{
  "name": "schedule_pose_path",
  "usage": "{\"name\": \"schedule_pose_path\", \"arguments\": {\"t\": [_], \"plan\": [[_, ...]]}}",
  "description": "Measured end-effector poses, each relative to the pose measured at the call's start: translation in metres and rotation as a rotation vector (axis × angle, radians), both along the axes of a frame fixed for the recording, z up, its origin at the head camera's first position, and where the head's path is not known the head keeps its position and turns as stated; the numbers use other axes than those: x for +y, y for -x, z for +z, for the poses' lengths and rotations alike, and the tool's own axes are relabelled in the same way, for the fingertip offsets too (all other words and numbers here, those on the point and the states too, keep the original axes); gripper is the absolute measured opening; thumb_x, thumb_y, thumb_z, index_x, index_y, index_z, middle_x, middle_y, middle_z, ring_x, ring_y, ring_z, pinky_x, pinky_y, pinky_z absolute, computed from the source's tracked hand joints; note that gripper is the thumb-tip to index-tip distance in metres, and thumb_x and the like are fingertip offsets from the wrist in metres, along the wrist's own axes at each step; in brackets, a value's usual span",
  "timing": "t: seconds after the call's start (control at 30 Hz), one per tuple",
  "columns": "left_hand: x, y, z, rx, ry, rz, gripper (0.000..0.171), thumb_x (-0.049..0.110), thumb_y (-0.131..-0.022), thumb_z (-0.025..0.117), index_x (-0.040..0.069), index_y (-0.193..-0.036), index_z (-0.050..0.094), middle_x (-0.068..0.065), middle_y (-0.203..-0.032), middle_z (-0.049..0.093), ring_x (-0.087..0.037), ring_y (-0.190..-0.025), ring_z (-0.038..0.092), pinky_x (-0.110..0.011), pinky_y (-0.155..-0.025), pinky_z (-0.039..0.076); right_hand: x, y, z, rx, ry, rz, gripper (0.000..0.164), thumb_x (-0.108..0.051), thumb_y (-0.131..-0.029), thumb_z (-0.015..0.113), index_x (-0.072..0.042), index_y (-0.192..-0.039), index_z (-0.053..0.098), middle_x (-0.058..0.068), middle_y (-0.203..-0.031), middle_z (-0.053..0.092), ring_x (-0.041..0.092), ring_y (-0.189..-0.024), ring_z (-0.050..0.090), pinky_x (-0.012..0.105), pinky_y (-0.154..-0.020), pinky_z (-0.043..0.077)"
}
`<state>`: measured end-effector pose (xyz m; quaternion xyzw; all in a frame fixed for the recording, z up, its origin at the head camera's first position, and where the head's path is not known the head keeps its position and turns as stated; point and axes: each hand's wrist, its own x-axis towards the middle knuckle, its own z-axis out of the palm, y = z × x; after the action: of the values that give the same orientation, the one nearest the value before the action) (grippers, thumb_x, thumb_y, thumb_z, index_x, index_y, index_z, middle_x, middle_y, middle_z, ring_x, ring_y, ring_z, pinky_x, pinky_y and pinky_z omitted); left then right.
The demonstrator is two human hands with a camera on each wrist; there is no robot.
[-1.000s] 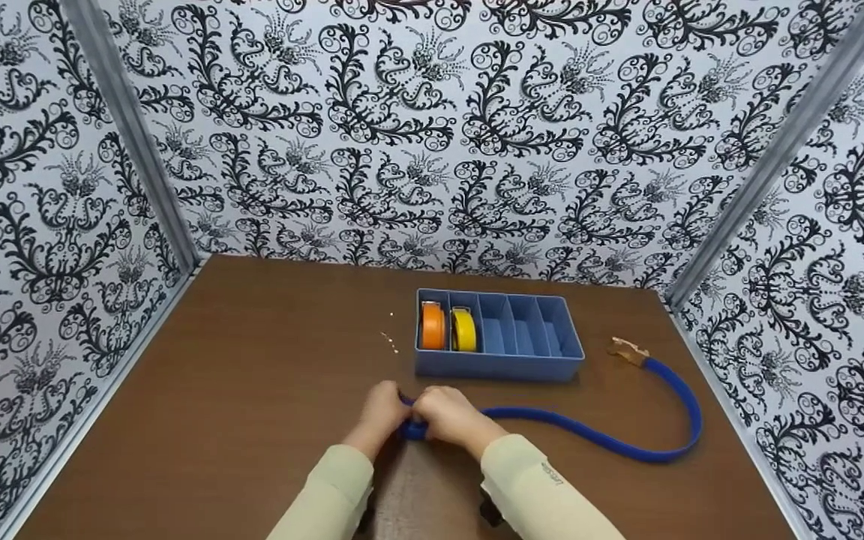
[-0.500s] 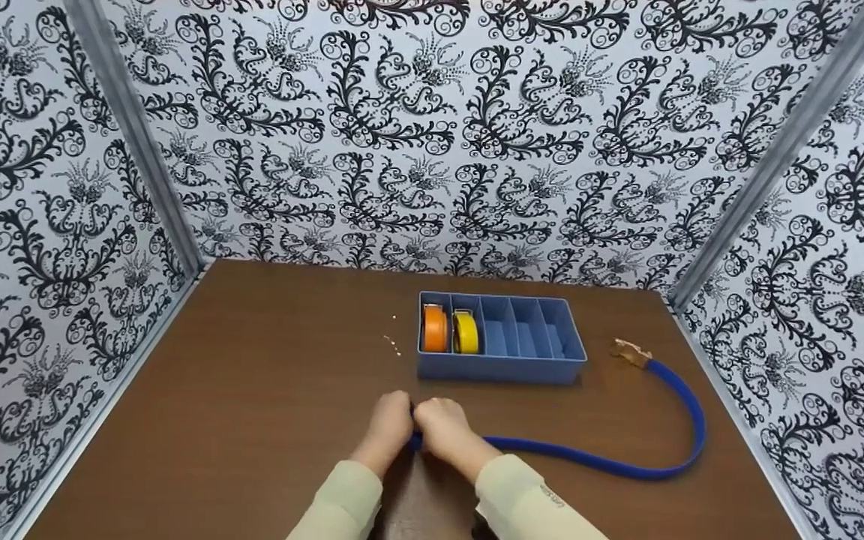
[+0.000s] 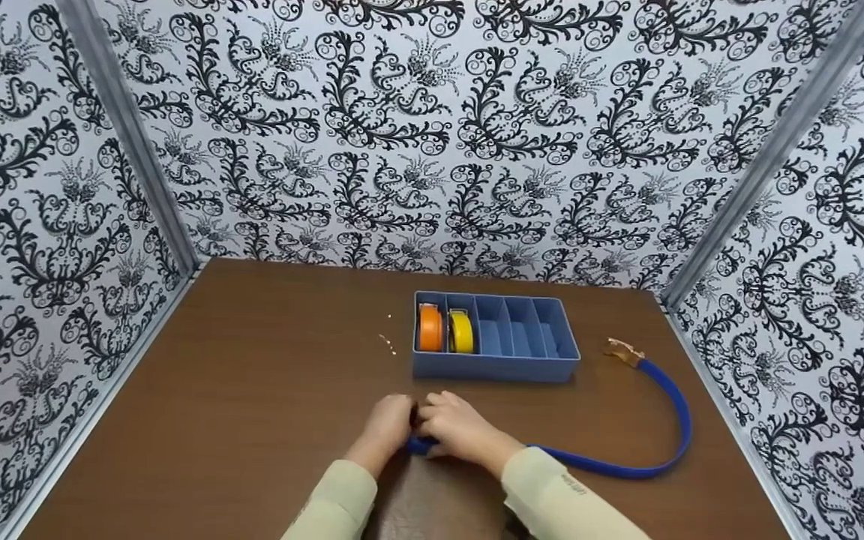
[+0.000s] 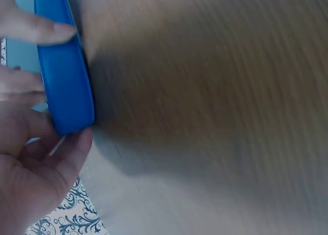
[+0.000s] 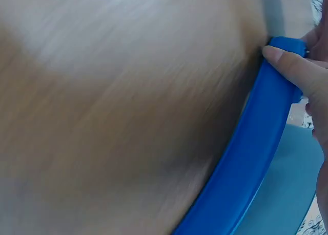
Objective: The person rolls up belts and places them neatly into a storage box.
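Observation:
A blue belt (image 3: 679,420) lies in a curve on the table, with a gold-coloured end piece (image 3: 625,351) at its far right end. Its other end is coiled into a small roll (image 4: 66,86) between both hands. My left hand (image 3: 389,426) holds the coil from the left, fingertips against its edge in the left wrist view. From the right, my right hand (image 3: 458,427) pinches the belt, its thumb (image 5: 287,63) pressed on the strap next to the coil. In the head view the hands hide most of the roll.
Behind the hands stands a blue-grey divided box (image 3: 496,367). An orange rolled belt (image 3: 430,328) and a yellow rolled belt (image 3: 462,331) sit upright in its two left compartments. Small light specks (image 3: 388,343) mark the brown table (image 3: 267,360). Patterned walls enclose the table.
Both hands have shifted slightly towards me with the coil, and the strap's near stretch came along. The right hand's fingers have loosened and spread a little. The gold-coloured end stays put.

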<state>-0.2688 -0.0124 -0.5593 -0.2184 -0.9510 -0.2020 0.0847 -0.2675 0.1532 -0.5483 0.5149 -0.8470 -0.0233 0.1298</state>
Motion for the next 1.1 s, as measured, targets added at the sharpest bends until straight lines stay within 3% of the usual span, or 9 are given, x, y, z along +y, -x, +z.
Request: {"name": "schedule_pose_path", "arguments": {"t": [0.1, 0.23, 0.4, 0.53, 0.63, 0.77, 0.93, 1.0, 1.1], "plan": [[-0.006, 0.002, -0.002, -0.031, -0.038, -0.076, 0.011, -0.004, -0.073, 0.071, 0.006, -0.075, 0.068, -0.007, -0.074, 0.065, -0.026, -0.071, 0.063, -0.038, -0.065, 0.051, 0.009, -0.001, 0.001, 0.011, -0.057, 0.070, 0.038, -0.045, -0.079, 0.078, -0.027, -0.111, 0.074, -0.011, -0.106, 0.065, 0.013, -0.089, 0.050, 0.028, -0.071, 0.037], [-0.012, 0.002, -0.006, -0.024, -0.127, -0.205, 0.019, -0.009, -0.077, 0.066, 0.005, -0.087, 0.074, -0.008, -0.086, 0.070, -0.026, -0.081, 0.066, -0.036, -0.075, 0.052, 0.020, 0.000, -0.001, 0.114, -0.132, 0.159, 0.041, -0.039, -0.088, 0.071, -0.028, -0.127, 0.065, -0.009, -0.120, 0.063, 0.013, -0.099, 0.053, 0.029, -0.075, 0.041], [-0.016, 0.003, -0.010, 0.001, -0.208, -0.330, 0.021, -0.009, -0.081, 0.064, 0.005, -0.093, 0.074, -0.008, -0.092, 0.072, -0.023, -0.085, 0.067, -0.033, -0.078, 0.052, 0.022, 0.005, -0.004, 0.169, -0.096, 0.221, 0.033, -0.021, -0.095, 0.060, -0.030, -0.126, 0.066, -0.012, -0.117, 0.063, 0.011, -0.094, 0.051, 0.026, -0.074, 0.038], [-0.016, 0.005, -0.013, -0.009, -0.211, -0.344, 0.017, -0.006, -0.082, 0.065, 0.007, -0.090, 0.073, -0.006, -0.088, 0.071, -0.019, -0.082, 0.065, -0.031, -0.074, 0.052, 0.015, 0.009, -0.008, 0.145, 0.070, 0.269, 0.027, -0.018, -0.094, 0.057, -0.027, -0.111, 0.075, -0.011, -0.101, 0.066, 0.012, -0.085, 0.051, 0.026, -0.073, 0.037], [-0.015, 0.008, -0.014, -0.034, -0.222, -0.347, 0.015, -0.005, -0.084, 0.065, 0.007, -0.089, 0.073, -0.005, -0.087, 0.070, -0.017, -0.079, 0.063, -0.029, -0.072, 0.051, 0.009, 0.009, -0.009, 0.160, 0.156, 0.258, 0.021, -0.016, -0.091, 0.062, -0.027, -0.098, 0.078, -0.012, -0.086, 0.066, 0.012, -0.076, 0.049, 0.025, -0.067, 0.034], [-0.015, 0.011, -0.014, -0.080, -0.281, -0.344, 0.016, -0.006, -0.084, 0.064, 0.005, -0.090, 0.074, -0.006, -0.087, 0.071, -0.016, -0.078, 0.063, -0.027, -0.070, 0.051, 0.002, 0.008, -0.007, 0.171, 0.170, 0.178, 0.017, -0.009, -0.082, 0.072, -0.026, -0.083, 0.077, -0.013, -0.073, 0.064, 0.012, -0.070, 0.047, 0.025, -0.062, 0.031], [-0.018, 0.015, -0.019, -0.201, -0.455, -0.339, 0.020, -0.009, -0.081, 0.063, -0.002, -0.097, 0.074, -0.012, -0.094, 0.071, -0.020, -0.086, 0.064, -0.030, -0.075, 0.052, -0.006, 0.009, -0.006, 0.115, 0.190, 0.137, 0.017, -0.004, -0.072, 0.076, -0.022, -0.074, 0.075, -0.011, -0.070, 0.065, 0.013, -0.071, 0.052, 0.027, -0.065, 0.038], [-0.019, 0.014, -0.020, -0.237, -0.502, -0.310, 0.022, -0.008, -0.080, 0.064, -0.005, -0.100, 0.073, -0.014, -0.098, 0.071, -0.025, -0.091, 0.065, -0.034, -0.079, 0.052, -0.007, 0.008, -0.006, 0.094, 0.184, 0.119, 0.018, -0.004, -0.070, 0.078, -0.022, -0.074, 0.075, -0.011, -0.071, 0.066, 0.013, -0.072, 0.054, 0.027, -0.065, 0.040], [-0.020, 0.011, -0.020, -0.281, -0.580, -0.217, 0.024, -0.003, -0.080, 0.064, -0.007, -0.103, 0.071, -0.017, -0.101, 0.070, -0.031, -0.096, 0.064, -0.039, -0.083, 0.051, -0.009, 0.006, -0.007, 0.083, 0.172, 0.087, 0.018, -0.007, -0.069, 0.080, -0.023, -0.075, 0.075, -0.012, -0.072, 0.066, 0.012, -0.074, 0.055, 0.027, -0.065, 0.041]]}}
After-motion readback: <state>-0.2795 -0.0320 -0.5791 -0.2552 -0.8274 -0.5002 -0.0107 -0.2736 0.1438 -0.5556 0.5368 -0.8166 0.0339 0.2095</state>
